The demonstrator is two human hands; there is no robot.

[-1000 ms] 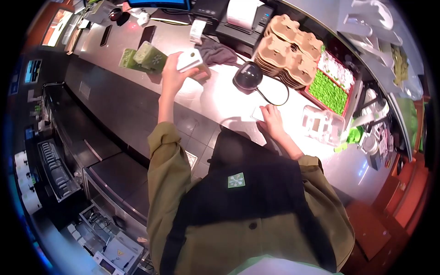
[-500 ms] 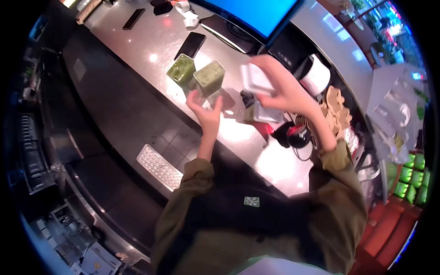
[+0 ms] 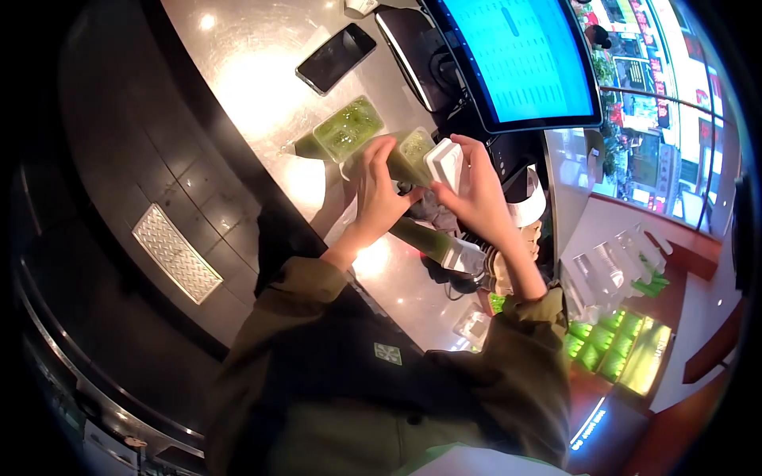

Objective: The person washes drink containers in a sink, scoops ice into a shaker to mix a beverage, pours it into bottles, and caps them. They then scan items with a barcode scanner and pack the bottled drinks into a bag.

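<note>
My left hand (image 3: 377, 190) is wrapped round a square clear cup of green drink (image 3: 406, 159). White lids (image 3: 446, 164) are pinched in my right hand (image 3: 482, 194), tilted against the top of that cup. Left of it, an open cup of green drink (image 3: 350, 127) stands on the metal counter (image 3: 262, 87). Below my hands, another green cup (image 3: 425, 238) with a white top appears lying or strongly tilted in this view.
A black phone (image 3: 336, 59) lies behind the cups. A lit blue monitor (image 3: 520, 63) stands at the upper right, with a paper roll (image 3: 528, 202) below it. The counter's front edge (image 3: 238, 139) runs diagonally on the left.
The view has turned toward the monitor. My left hand has closed round one green cup, and my right hand has brought the white lids to its top.
</note>
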